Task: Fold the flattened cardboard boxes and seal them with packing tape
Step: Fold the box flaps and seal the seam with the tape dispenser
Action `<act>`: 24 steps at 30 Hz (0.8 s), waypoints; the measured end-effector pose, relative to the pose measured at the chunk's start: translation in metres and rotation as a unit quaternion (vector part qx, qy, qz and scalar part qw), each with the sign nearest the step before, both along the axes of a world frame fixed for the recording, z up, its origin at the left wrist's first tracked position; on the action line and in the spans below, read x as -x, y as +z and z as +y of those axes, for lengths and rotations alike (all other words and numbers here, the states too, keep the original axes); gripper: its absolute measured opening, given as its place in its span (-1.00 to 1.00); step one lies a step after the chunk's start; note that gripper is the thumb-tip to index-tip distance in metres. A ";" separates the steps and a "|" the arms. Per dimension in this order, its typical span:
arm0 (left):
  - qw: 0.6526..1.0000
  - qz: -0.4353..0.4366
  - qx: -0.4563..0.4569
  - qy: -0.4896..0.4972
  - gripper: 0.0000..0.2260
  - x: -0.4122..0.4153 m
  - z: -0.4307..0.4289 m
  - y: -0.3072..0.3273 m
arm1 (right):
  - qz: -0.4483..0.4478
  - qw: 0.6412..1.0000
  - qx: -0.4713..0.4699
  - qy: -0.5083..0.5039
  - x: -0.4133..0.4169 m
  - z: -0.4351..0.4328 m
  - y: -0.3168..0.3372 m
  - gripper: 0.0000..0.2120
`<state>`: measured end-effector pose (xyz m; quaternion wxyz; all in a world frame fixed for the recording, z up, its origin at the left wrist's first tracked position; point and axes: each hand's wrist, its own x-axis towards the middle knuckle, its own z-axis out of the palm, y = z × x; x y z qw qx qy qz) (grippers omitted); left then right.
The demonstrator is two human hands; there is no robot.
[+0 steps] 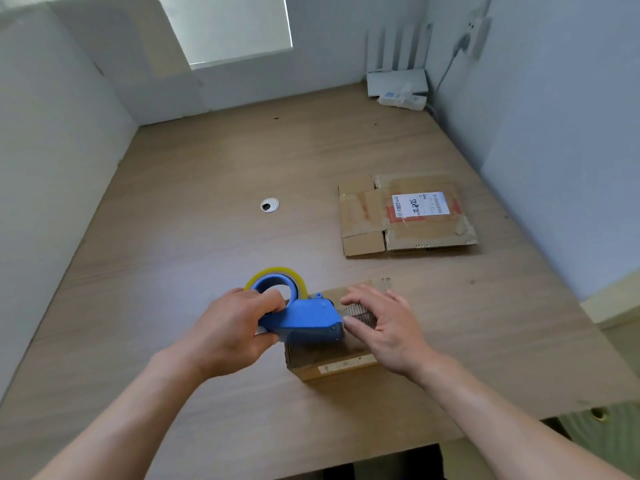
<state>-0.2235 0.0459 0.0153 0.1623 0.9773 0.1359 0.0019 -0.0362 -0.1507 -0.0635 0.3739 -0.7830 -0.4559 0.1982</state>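
Box (332,367): small, corrugated, folded up, sitting on the table (207,202) right beneath both hands. Judged light and hollow. Walls look stiff, top flaps are likely springy, and the whole thing is apt to skate on the smooth wood once tape is dragged across it. Best steadied by pressing flat on the top beside the seam, not by squeezing the sides, which would probably bow.

Left hand (235,327): fingers curled tight round the handle of the blue dispenser (304,323). The dispenser body lies over the part of the box top nearest this hand, its nose pointing toward the right hand. The yellowish tape roll (277,277) sits just beyond the left knuckles. Rigid plastic, moderate weight by the look; the cutter end is the part to keep skin off.

Right hand (384,327): holds nothing. Fingers (363,297) are spread and gently bent over the other part of the box top, with the thumb just beside the dispenser nose. Whether they touch the cardboard, cannot tell for certain. No free tape end is visible between nose and thumb.

Flat box (363,213): carries a white label and lies on the table well beyond the right hand, not yet folded. Thin and floppy at the creases by my reading. Take it at an edge and open it along the scored lines.
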 end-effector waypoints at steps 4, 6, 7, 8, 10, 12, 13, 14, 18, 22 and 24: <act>1.000 0.021 0.000 -0.007 -0.76 -0.007 -0.001 0.000 | -0.002 1.000 0.014 -0.001 -0.001 0.000 -0.006 -0.84; 0.999 0.032 0.009 -0.015 -0.77 -0.009 -0.002 0.001 | -0.011 1.000 0.012 -0.008 0.000 0.001 -0.007 -0.86; 0.999 0.040 0.013 -0.017 -0.77 -0.009 -0.001 0.002 | -0.012 1.000 0.006 -0.014 0.000 0.001 -0.007 -0.86; 0.998 0.051 0.022 -0.014 -0.78 -0.008 0.000 0.003 | -0.011 1.000 -0.002 -0.019 0.001 0.000 -0.007 -0.86; 0.996 0.070 0.060 0.011 -0.77 -0.001 0.004 0.008 | -0.008 1.000 -0.014 -0.018 0.000 -0.002 -0.007 -0.85; 0.991 0.082 0.093 0.059 -0.77 0.015 0.014 0.014 | 0.015 0.999 -0.022 -0.022 -0.002 -0.005 -0.006 -0.82; 0.987 0.087 0.106 0.085 -0.78 0.024 0.021 0.019 | 0.031 0.999 -0.029 -0.033 -0.003 -0.006 -0.005 -0.80; 0.982 0.094 0.122 0.110 -0.78 0.034 0.029 0.024 | 0.047 0.997 -0.038 -0.046 -0.003 -0.007 -0.003 -0.77; 0.965 0.122 0.171 0.158 -0.81 0.031 0.033 0.036 | 0.130 0.976 -0.109 -0.132 0.002 -0.008 0.005 -0.67; 0.962 0.182 0.117 0.165 -0.74 -0.020 0.016 0.027 | 0.214 0.930 -0.174 -0.242 0.002 -0.004 0.005 -0.72; 0.959 0.209 0.096 0.167 -0.71 -0.041 0.014 0.025 | 0.233 0.908 -0.181 -0.297 -0.002 -0.007 -0.004 -0.73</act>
